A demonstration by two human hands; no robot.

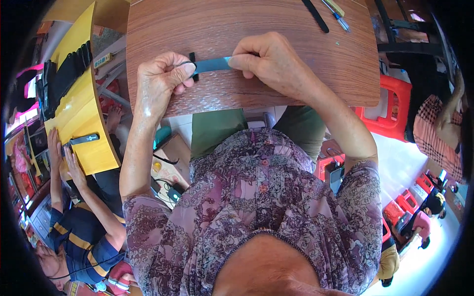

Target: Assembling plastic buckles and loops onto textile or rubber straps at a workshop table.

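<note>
Our left hand (165,71) is closed in a pinch on one end of a teal strip (213,65), beside a short black piece (192,55); our right hand (264,59) pinches the other end, so the strip runs between them over a wood-grain tabletop (173,29). Our left forearm reaches nearly straight forward, our right slants inward. Farther off lies a long black strip (316,15); to our left, a co-worker's hands (75,167) rest at a yellow table (101,158)
</note>
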